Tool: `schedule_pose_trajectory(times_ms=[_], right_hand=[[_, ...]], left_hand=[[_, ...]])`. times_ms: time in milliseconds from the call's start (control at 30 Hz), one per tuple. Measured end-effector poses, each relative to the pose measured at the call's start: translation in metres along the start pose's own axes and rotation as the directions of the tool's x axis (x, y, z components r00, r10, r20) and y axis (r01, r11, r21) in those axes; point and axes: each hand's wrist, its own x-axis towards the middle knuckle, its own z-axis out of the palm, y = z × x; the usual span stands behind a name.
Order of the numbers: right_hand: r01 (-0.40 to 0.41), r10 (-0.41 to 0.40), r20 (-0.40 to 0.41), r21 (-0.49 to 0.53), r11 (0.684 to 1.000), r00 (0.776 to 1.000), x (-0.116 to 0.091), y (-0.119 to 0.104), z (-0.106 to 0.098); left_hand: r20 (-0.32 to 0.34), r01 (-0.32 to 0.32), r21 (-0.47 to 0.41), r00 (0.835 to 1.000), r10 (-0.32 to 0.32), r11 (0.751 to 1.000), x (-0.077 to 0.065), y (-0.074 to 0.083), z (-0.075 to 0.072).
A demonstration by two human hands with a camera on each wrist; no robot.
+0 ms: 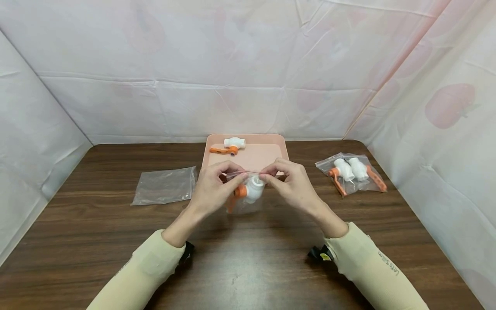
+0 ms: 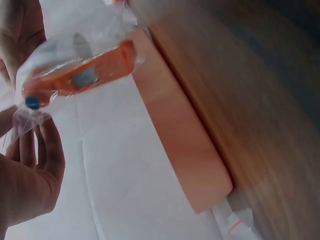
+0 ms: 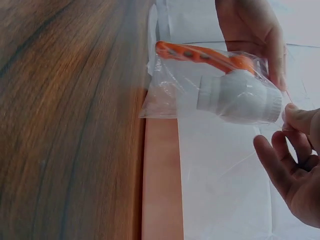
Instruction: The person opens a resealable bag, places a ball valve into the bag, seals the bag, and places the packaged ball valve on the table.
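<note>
A clear zip bag (image 1: 248,209) hangs upright between both hands near the tray's front edge. Inside it is a white plastic ball valve (image 1: 254,189) with an orange lever handle (image 2: 82,75). At the bag's top left, my left hand (image 1: 215,184) pinches the zip strip between thumb and fingers. My right hand (image 1: 289,184) pinches the same strip from the right side. Seen from the right wrist, the valve's white body (image 3: 240,97) lies crosswise in the film, its mouth close to the right thumb (image 3: 300,117).
The pink tray (image 1: 267,150) behind the hands carries another ball valve (image 1: 235,143). A flat clear bag (image 1: 164,186) lies on the wooden table to the left. To the right rests a bag holding two valves (image 1: 358,169). White curtains (image 1: 193,107) surround the table's back and sides.
</note>
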Motion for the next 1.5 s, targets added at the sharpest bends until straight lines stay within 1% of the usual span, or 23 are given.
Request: schedule_pose_trajectory(times_ms=[67, 167, 233, 367, 433, 500, 600, 667, 733, 800, 967, 1067, 1233, 1500], right_hand=[[0.029, -0.029, 0.001, -0.051, 0.998, 1.0, 0.0, 0.0, -0.001], [0.063, -0.063, 0.002, -0.091, 0.994, 0.998, 0.0, 0.001, -0.004], [0.071, -0.071, 0.007, -0.102, 0.992, 0.997, 0.0, 0.001, -0.006], [0.069, -0.067, 0.026, -0.112, 0.991, 0.997, 0.0, 0.001, -0.007], [0.072, -0.069, 0.028, -0.111, 0.991, 0.997, -0.001, 0.001, -0.005], [0.083, -0.081, 0.022, -0.113, 0.99, 0.996, -0.002, 0.002, -0.004], [0.11, -0.109, 0.017, -0.109, 0.988, 0.994, -0.002, 0.004, -0.001], [0.12, -0.119, 0.021, -0.104, 0.987, 0.993, -0.002, 0.004, -0.001], [0.12, -0.118, 0.028, -0.095, 0.988, 0.993, -0.002, 0.004, 0.0], [0.113, -0.111, 0.029, -0.085, 0.99, 0.993, -0.001, 0.003, 0.0], [0.098, -0.096, 0.036, -0.054, 0.994, 0.995, 0.0, 0.003, -0.001], [0.098, -0.097, 0.047, -0.037, 0.994, 0.994, 0.0, 0.003, 0.0], [0.089, -0.087, 0.053, -0.02, 0.996, 0.995, 0.001, 0.001, 0.001], [0.009, -0.01, 0.029, 0.04, 0.999, 1.0, 0.0, 0.004, 0.004]], left_hand=[[0.017, 0.011, 0.015, 1.0, -0.011, 1.0, 0.0, 0.0, -0.004], [0.045, 0.018, 0.024, 0.999, -0.019, 1.0, 0.001, 0.001, -0.011], [0.062, 0.014, 0.036, 0.998, -0.016, 0.999, 0.001, 0.001, -0.016], [0.068, -0.043, 0.103, 0.997, 0.036, 0.994, 0.002, -0.001, -0.021], [0.059, -0.071, 0.137, 0.996, 0.064, 0.988, 0.003, -0.002, -0.021], [0.051, -0.083, 0.155, 0.996, 0.075, 0.984, 0.002, -0.003, -0.02], [0.053, -0.092, 0.138, 0.995, 0.086, 0.986, 0.002, -0.004, -0.018], [0.067, -0.09, 0.131, 0.994, 0.082, 0.987, 0.002, -0.004, -0.017], [0.09, -0.095, 0.127, 0.992, 0.083, 0.987, 0.002, -0.004, -0.016], [0.118, -0.087, 0.126, 0.99, 0.072, 0.988, 0.003, -0.003, -0.016], [0.185, -0.085, 0.12, 0.981, 0.062, 0.989, 0.004, -0.002, -0.014], [0.209, -0.086, 0.117, 0.976, 0.06, 0.989, 0.005, -0.001, -0.013], [0.208, -0.073, 0.096, 0.977, 0.052, 0.993, 0.006, 0.0, -0.011], [0.179, -0.07, 0.049, 0.982, 0.06, 0.996, 0.006, -0.001, -0.007]])
